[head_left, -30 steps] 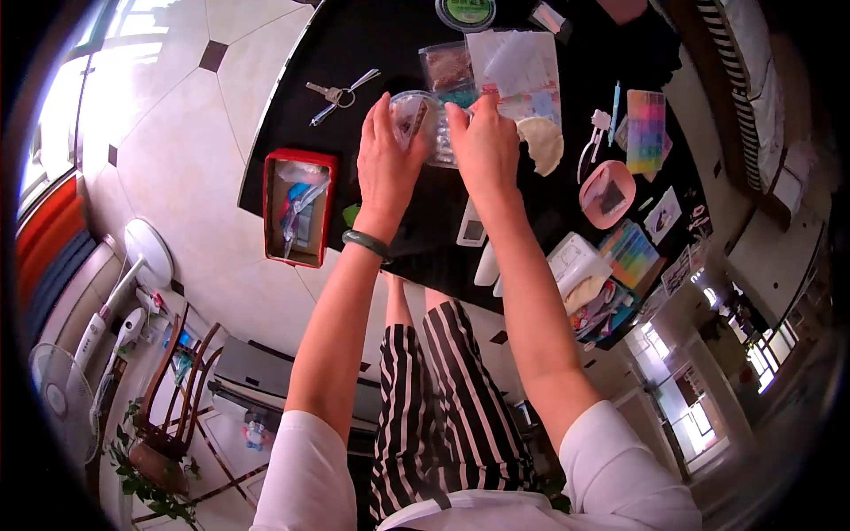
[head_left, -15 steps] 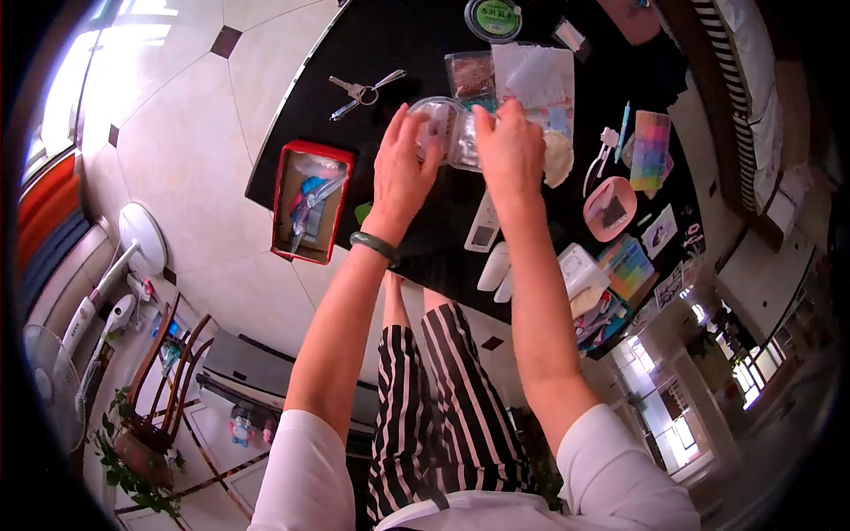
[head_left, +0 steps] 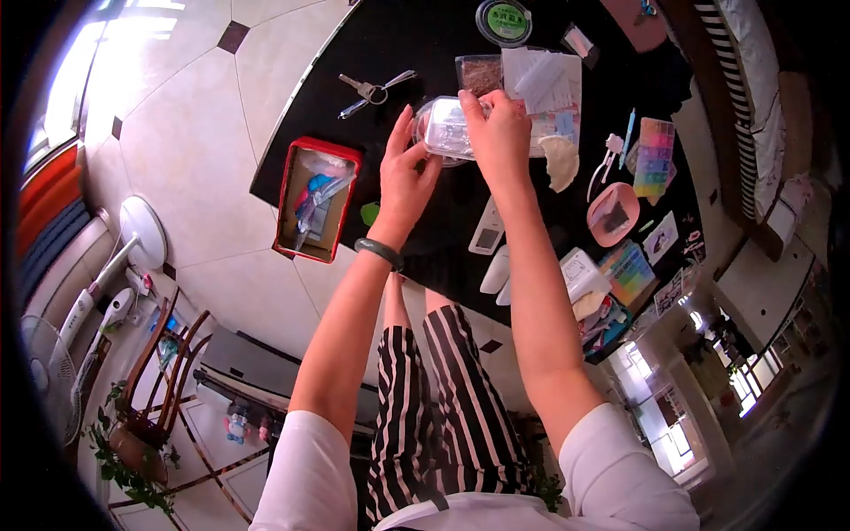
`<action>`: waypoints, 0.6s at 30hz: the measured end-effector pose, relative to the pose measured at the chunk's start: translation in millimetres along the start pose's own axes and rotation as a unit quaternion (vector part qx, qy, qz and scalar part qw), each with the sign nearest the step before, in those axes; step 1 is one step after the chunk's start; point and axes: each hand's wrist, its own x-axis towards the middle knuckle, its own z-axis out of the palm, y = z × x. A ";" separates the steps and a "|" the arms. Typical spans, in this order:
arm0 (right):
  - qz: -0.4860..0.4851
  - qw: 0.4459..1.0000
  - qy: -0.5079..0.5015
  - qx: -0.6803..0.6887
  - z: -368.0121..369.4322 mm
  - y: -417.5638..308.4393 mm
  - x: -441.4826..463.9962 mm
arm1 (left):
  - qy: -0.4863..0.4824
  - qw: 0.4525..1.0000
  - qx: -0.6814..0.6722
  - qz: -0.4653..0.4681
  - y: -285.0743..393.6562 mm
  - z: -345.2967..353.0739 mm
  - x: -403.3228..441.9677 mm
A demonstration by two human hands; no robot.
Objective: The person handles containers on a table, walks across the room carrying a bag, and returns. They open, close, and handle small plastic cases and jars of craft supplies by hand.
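Observation:
A small clear plastic box (head_left: 445, 129) is between my two hands over the black table, its transparent lid folded over the top. What lies inside is blurred by glare. My left hand (head_left: 409, 177) curls round the box's left edge, thumb at the near side and fingers at the far side. Gripping the right edge is my right hand (head_left: 500, 133), with the thumb across the lid. Beyond the box lie a bag of brown bits (head_left: 479, 74) and white paper sheets (head_left: 542, 78). A torn cream-coloured piece (head_left: 560, 162) sits right of my right hand.
Left on the table (head_left: 310, 97) are keys (head_left: 365, 88) and a red-rimmed box (head_left: 282, 208) of packets. A round green-labelled container (head_left: 504, 21) stands at the far edge. To the right are a pink dish (head_left: 613, 215), a colourful compartment case (head_left: 653, 155) and a white remote-like device (head_left: 489, 228).
The plastic box was spread open in two halves; now its lid is folded over onto the other half. My right hand has moved slightly left with the lid.

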 end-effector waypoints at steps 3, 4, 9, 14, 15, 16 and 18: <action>-0.009 0.999 -0.009 -0.035 1.9 -0.1 -1.7 | 0.026 0.993 -0.094 -0.059 -5.9 -1.0 -3.6; -0.021 0.998 -0.011 -0.059 2.4 0.5 -2.4 | 0.041 0.985 -0.136 -0.098 -7.0 -1.3 -4.7; -0.007 0.996 0.002 -0.094 6.1 -5.7 -8.1 | 0.043 0.996 -0.071 -0.039 -8.4 1.3 -2.5; 0.005 0.992 0.039 -0.122 19.8 -5.6 -11.5 | 0.043 0.981 -0.155 -0.113 0.0 4.0 -1.3; 0.005 0.994 0.031 -0.107 23.3 -2.1 -13.0 | 0.042 0.981 -0.155 -0.112 1.1 3.9 -1.6; 0.006 0.994 0.032 -0.106 26.3 1.8 -14.3 | 0.046 0.982 -0.145 -0.111 2.1 3.8 -1.8; -0.111 0.974 0.138 -0.142 30.9 7.9 -15.7 | 0.048 0.984 -0.134 -0.108 2.2 3.5 -2.9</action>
